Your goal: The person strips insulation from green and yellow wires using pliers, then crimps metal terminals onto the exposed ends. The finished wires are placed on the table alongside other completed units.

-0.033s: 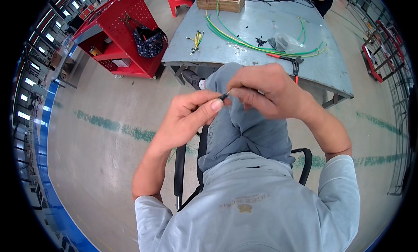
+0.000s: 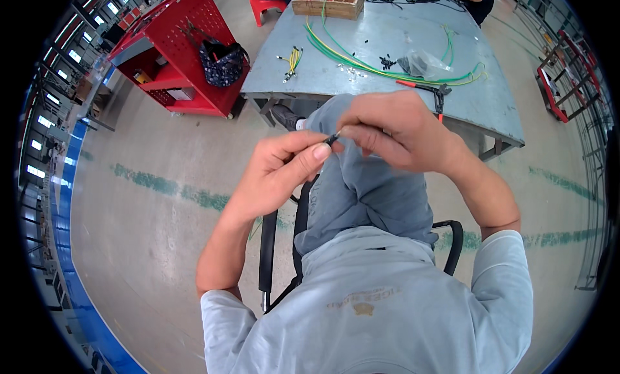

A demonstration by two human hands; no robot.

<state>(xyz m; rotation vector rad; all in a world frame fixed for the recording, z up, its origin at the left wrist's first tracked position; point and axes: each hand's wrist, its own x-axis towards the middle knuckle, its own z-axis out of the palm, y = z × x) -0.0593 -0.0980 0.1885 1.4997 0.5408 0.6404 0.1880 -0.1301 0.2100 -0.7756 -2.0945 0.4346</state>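
Note:
In front of my lap, my left hand (image 2: 278,174) pinches a small black sleeve (image 2: 331,139) between thumb and forefinger. The sleeve's far end points up and to the right, toward my other hand. There my right hand (image 2: 403,132) has its thumb and forefinger closed at the thin tip that sticks out of the sleeve. Whatever lies between those right fingertips is mostly covered. Below my left wrist a thin green strand (image 2: 256,228) shows; whether it joins the sleeve, I cannot tell.
A grey metal table (image 2: 271,80) ahead carries green-and-yellow wires (image 2: 361,65), short yellow wires (image 2: 293,61), black bits (image 2: 387,62), a clear bag (image 2: 429,65), red-handled pliers (image 2: 440,95) and a wooden box (image 2: 345,6). A red cart (image 2: 171,57) stands left; chair armrests (image 2: 454,245) flank me.
My right hand and the black sleeve have shifted up very slightly. Both pinches stay as they were.

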